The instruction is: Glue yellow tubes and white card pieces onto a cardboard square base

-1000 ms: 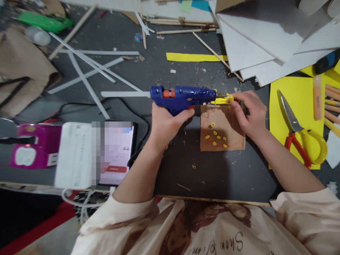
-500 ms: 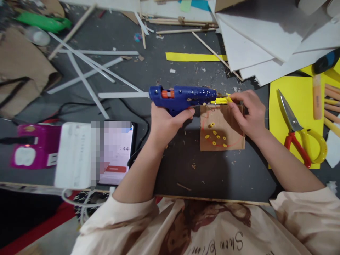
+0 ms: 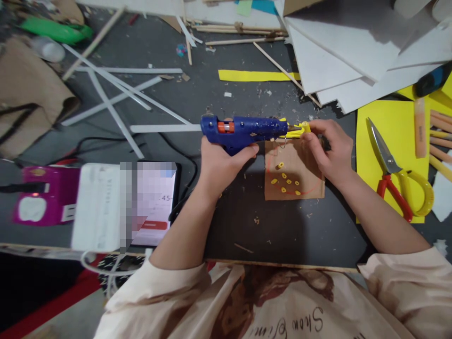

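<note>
My left hand (image 3: 226, 162) is wrapped round the handle of a blue hot glue gun (image 3: 254, 127), held level with its nozzle to the right. A long white glue stick (image 3: 164, 128) sticks out of its back end. Between thumb and forefinger my right hand (image 3: 328, 148) pinches a small rolled strip of yellow paper (image 3: 305, 126), and the nozzle tip is at or very near it. Below lies a square of cardboard (image 3: 271, 192) with a red curved line and several small yellow paper rolls (image 3: 288, 181) on it. More yellow strips lie behind the nozzle, partly hidden.
Scissors (image 3: 390, 165) lie on yellow paper (image 3: 370, 207) at right, beside pencils. White boards (image 3: 339, 61) are stacked at the upper right. Glue sticks (image 3: 113, 113) and wooden sticks lie at upper left. A phone (image 3: 155, 207), a white box and a purple device stand at left, with cables.
The yellow paper in my right fingers has turned and now shows as an upright little roll at the nozzle. The glue gun has shifted very slightly; both hands stay nearly in place.
</note>
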Motion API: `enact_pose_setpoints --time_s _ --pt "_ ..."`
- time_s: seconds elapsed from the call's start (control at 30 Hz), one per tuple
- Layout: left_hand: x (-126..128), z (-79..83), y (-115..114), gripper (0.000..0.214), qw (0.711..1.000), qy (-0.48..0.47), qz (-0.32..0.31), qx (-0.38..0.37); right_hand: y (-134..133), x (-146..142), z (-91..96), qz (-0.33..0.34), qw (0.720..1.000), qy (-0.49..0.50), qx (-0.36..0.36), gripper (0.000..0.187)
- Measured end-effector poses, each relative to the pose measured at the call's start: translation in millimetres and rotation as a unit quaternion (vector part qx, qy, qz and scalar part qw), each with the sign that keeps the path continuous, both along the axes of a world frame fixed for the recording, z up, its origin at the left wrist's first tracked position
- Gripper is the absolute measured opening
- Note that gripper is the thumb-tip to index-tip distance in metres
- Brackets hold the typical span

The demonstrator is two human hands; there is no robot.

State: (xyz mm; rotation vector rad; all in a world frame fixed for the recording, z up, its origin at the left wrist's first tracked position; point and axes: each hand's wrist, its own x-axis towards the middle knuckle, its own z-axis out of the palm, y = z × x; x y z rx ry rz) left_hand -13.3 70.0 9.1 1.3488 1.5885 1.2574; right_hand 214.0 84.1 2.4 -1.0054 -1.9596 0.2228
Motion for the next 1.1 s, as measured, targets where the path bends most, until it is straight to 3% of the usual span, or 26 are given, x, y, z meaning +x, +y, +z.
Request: enact_pose_setpoints --time_s 0.23,0.53,0.87,1.1 --pt "4 8.4 0 0.014 0.994 -0.073 0.068 0.039 0 -4 16.7 0.027 0.999 0.007 -0.045 0.017" --pt "9 20.4 9 0.014 0.956 -0.206 0.185 0.101 -14 -30 41.5 0.128 0.974 -0.169 -0.077 0.022" --pt "8 19.7 10 0.015 0.963 -0.184 0.181 0.074 -19 -37 39.2 0.147 0.941 -0.295 -0.071 0.026" --pt "9 19.8 10 0.014 0.962 -0.189 0.177 0.086 -23 -41 33.8 0.138 0.935 -0.325 -0.035 0.028"
